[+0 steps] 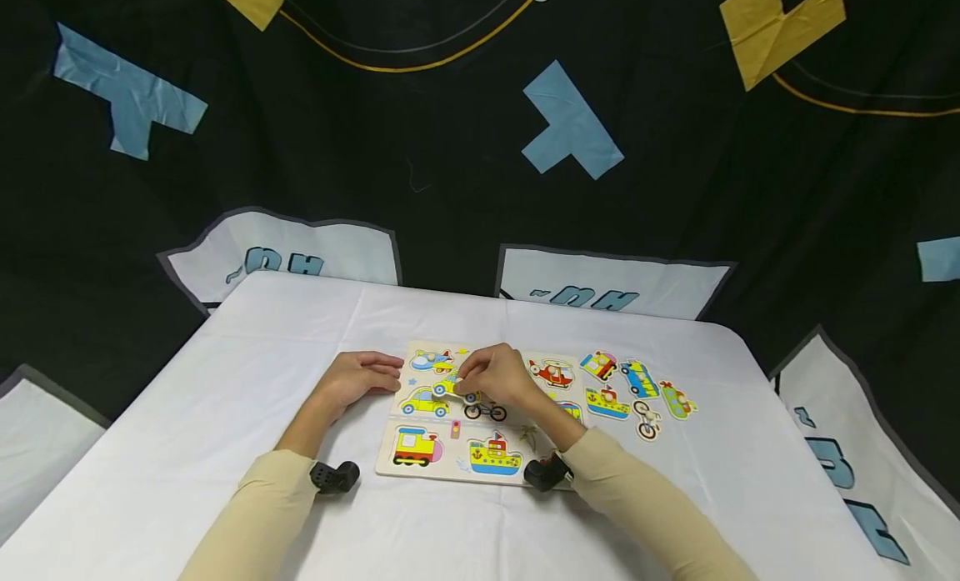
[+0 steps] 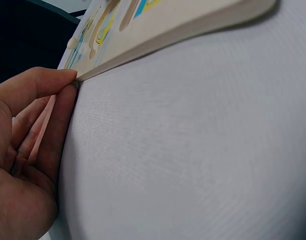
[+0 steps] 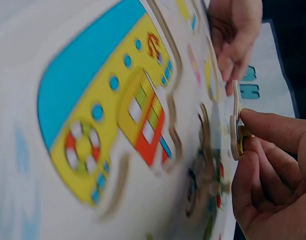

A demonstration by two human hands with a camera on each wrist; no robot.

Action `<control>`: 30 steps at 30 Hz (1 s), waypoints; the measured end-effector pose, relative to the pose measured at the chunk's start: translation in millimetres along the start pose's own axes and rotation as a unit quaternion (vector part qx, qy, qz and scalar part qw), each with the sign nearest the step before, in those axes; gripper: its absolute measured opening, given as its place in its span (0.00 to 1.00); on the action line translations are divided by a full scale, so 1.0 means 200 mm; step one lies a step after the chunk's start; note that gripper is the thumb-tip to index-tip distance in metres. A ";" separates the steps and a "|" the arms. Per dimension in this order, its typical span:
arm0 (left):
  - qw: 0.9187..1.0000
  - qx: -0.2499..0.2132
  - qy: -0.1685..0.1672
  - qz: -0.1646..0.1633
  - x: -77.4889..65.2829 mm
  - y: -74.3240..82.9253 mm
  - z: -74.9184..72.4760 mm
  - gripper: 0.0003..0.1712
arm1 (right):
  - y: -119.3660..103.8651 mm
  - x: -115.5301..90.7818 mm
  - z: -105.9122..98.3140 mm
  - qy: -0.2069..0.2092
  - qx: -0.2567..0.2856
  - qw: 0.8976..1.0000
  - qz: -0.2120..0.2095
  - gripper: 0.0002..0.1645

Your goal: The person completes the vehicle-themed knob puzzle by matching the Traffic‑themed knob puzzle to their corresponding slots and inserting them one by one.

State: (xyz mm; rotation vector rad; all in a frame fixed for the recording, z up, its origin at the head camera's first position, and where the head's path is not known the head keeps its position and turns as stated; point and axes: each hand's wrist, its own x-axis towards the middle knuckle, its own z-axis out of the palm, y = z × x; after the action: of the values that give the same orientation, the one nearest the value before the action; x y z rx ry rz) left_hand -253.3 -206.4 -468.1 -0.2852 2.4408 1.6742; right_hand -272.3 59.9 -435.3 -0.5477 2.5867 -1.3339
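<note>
A wooden vehicle puzzle board lies on the white table. My right hand pinches a yellow car piece above the board, between the printed car slot and the bicycle picture. Seen edge-on in the right wrist view, the car piece sits between thumb and fingers. My left hand rests beside the board, fingertips touching its left edge. In the left wrist view, the thumb and a finger of that hand meet the board's edge.
Several loose pieces lie right of the board: a train, a bus, a boat, a motorcycle and a green-and-red piece. A boat recess shows near the front edge. A black curtain hangs behind the table.
</note>
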 end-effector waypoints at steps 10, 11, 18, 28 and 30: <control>1.000 0.000 -0.007 -0.002 -0.01 0.00 -0.02 0.26 | -0.02 0.01 0.12 -0.026 0.006 1.000 -0.012 0.07; 1.000 -0.002 -0.009 -0.001 -0.01 0.00 -0.02 0.26 | -0.02 0.01 0.13 -0.027 0.006 1.000 -0.010 0.07; 1.000 0.018 -0.011 0.019 0.00 0.01 -0.01 0.26 | -0.05 0.02 0.16 -0.021 -0.012 1.000 -0.010 0.07; 1.000 0.013 -0.009 0.008 -0.01 0.02 0.00 0.27 | -0.07 0.04 0.21 -0.020 -0.003 1.000 0.000 0.07; 1.000 0.015 -0.008 0.007 -0.01 0.02 0.00 0.27 | -0.07 0.04 0.22 -0.018 -0.007 1.000 -0.004 0.08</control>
State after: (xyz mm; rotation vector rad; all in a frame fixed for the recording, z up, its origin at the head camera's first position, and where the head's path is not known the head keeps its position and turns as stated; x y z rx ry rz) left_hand -252.5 -206.1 -464.5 -0.2496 2.4591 1.6389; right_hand -262.2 17.4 -449.1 -0.5789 2.5697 -1.2953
